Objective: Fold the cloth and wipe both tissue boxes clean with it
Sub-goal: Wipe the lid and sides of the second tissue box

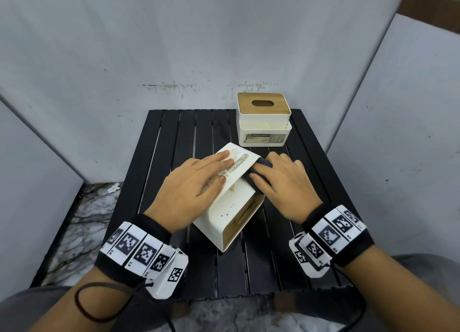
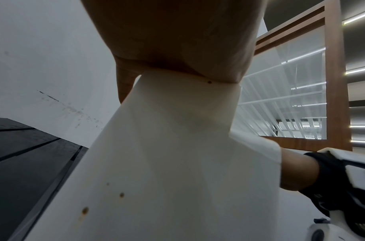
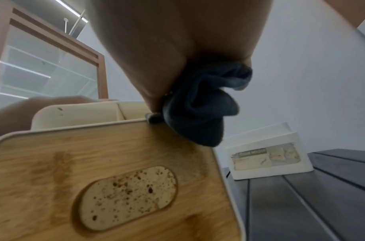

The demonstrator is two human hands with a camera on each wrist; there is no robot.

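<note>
The near tissue box (image 1: 231, 207) lies tipped on its side in the middle of the black slatted table (image 1: 174, 132), its wooden lid (image 3: 94, 163) facing right. My left hand (image 1: 211, 172) presses flat on the box's labelled upper face, fingers straight. My right hand (image 1: 276, 179) grips a bunched dark grey cloth (image 1: 262, 163) and holds it against the box's top right edge, by the rim of the lid. The cloth (image 3: 200, 110) hangs from my palm in the right wrist view. Brown specks dot the box's white side (image 2: 167, 163). The second tissue box (image 1: 263, 117) stands upright at the back right.
Grey wall panels close in the table at the back and both sides. A marble-patterned floor (image 1: 82, 214) shows to the left of the table. A wood-framed glass shelf unit (image 2: 334, 81) stands behind me.
</note>
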